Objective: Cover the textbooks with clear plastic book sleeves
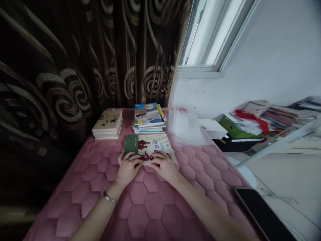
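Note:
A paperback book (pixel 147 142) with a cream cover, a green band on its left side and small figures in red lies sideways on the pink quilted surface. My left hand (pixel 128 165) holds its near left corner, with bent fingers over the green band. My right hand (pixel 164 165) grips the near right part of the cover, fingers curled on top. Both thumbs point toward each other by the near edge. Just behind it stands a pile of textbooks (pixel 147 115), a blue one on top. A neat stack of cream books (pixel 107 124) sits to the left.
Clear plastic sheets or covers (pixel 187 127) lie right of the textbooks. A black phone (pixel 263 214) rests at the right edge. Beyond are a white box (pixel 212 129), a green bin (pixel 233 129) with papers, and piled books (pixel 291 117). A dark patterned curtain (pixel 112 60) hangs at left and behind.

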{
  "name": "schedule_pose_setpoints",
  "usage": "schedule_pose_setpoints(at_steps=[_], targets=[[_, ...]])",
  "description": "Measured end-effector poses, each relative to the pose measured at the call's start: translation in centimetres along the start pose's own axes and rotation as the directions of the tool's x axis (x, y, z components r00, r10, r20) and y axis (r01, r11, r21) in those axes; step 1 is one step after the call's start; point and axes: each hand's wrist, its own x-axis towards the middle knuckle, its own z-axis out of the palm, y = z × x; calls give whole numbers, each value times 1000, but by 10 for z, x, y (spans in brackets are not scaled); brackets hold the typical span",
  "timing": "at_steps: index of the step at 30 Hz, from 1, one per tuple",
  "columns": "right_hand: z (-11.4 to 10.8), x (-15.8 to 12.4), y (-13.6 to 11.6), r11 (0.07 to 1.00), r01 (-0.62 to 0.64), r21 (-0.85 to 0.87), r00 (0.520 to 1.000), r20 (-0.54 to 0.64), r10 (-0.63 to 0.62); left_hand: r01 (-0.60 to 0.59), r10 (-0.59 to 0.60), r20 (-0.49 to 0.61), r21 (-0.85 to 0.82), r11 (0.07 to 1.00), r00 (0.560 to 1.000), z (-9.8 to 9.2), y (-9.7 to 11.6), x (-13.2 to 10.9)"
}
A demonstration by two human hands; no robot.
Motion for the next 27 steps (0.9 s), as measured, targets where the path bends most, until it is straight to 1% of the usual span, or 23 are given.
schedule_pose_setpoints(at_steps=[6, 10, 13, 16, 21, 23, 27], targets=[[-19, -13, 29, 998, -49, -31, 999, 2, 49, 73, -73, -4, -2, 997, 997, -21, -27, -5], [-34, -25, 51, 995, -90, -36, 996, -5, 90, 140, -140, 5, -42, 989, 990, -30, -45, -7], [-43, -31, 63, 989, -146, -30, 989, 3, 146, 136, -136, 3, -70, 988, 991, -34, -58, -7], [-47, -36, 70, 986, -164, -24, 986, 21, 164, 135, -133, 24, -93, 986, 991, -36, -68, -7], [-48, -38, 80, 993, -119, -5, 992, 33, 119, 156, -152, 38, -102, 983, 988, -42, -75, -10], [-49, -38, 84, 994, -107, -11, 993, 56, 107, 172, -169, 41, -98, 980, 985, -44, -76, -11], [-52, -40, 91, 994, -111, -17, 986, 125, 113, 204, -197, 82, -90, 975, 977, -46, -78, -10]])
